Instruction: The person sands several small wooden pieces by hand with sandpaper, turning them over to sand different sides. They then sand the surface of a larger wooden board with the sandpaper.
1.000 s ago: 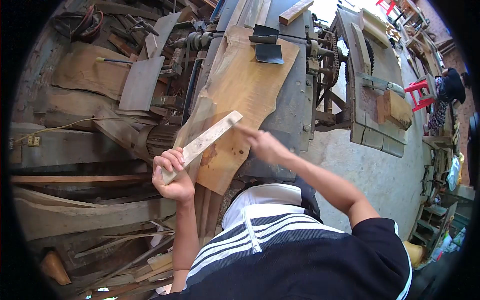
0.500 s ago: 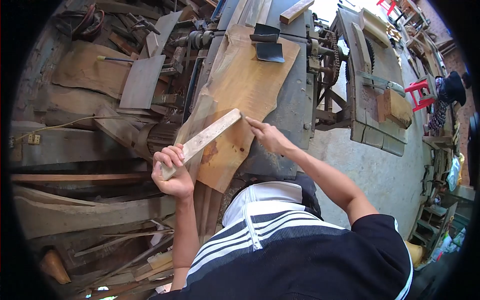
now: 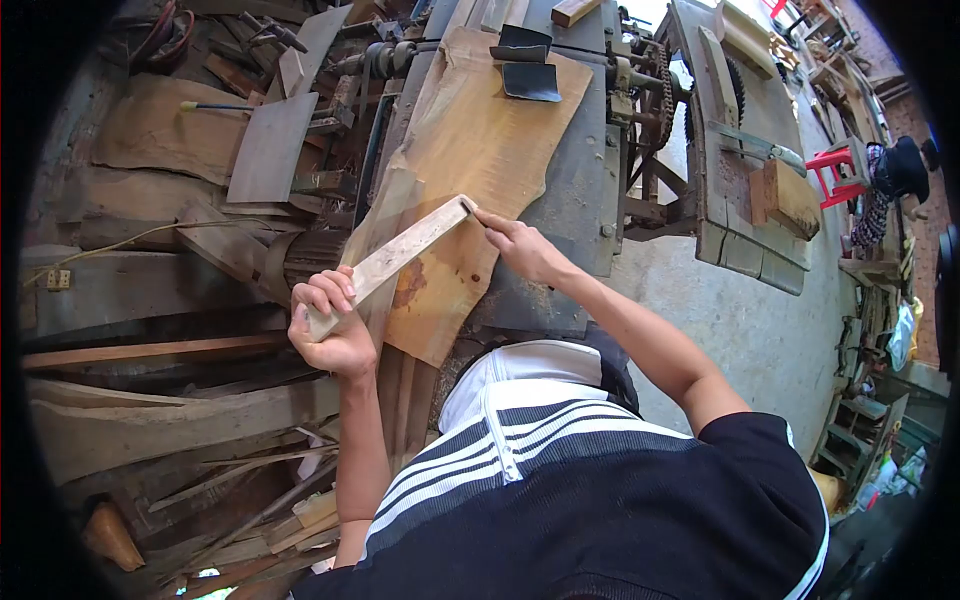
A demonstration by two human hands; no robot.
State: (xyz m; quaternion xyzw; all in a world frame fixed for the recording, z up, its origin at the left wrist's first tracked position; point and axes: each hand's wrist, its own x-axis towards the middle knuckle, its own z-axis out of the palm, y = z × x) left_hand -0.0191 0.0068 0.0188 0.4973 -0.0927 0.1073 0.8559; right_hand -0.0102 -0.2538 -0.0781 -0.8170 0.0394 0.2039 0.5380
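Observation:
My left hand (image 3: 335, 322) is wrapped round the lower end of a pale wooden bar (image 3: 400, 250), which slants up to the right. At the bar's far end, my right hand (image 3: 522, 247) pinches a small dark piece of sandpaper (image 3: 467, 208) against the end face; my fingers partly hide it. Below the bar lies a broad wooden slab (image 3: 495, 130) with a wavy edge. On the slab's far part rest two curled dark sheets, a nearer sheet (image 3: 531, 82) and a farther sheet (image 3: 522, 42), which look like sandpaper.
The slab lies on a grey metal machine bed (image 3: 575, 190), with a chain and gears (image 3: 655, 100) at its right. Boards and offcuts (image 3: 180, 420) crowd the left side. A wooden block (image 3: 785, 197) sits on another machine table. Farther right are a red stool (image 3: 838, 178) and a person (image 3: 880, 190).
My view has shifted slightly, so the scene sits a little higher and farther left. The right hand still presses at the bar's end, and the left hand keeps its hold.

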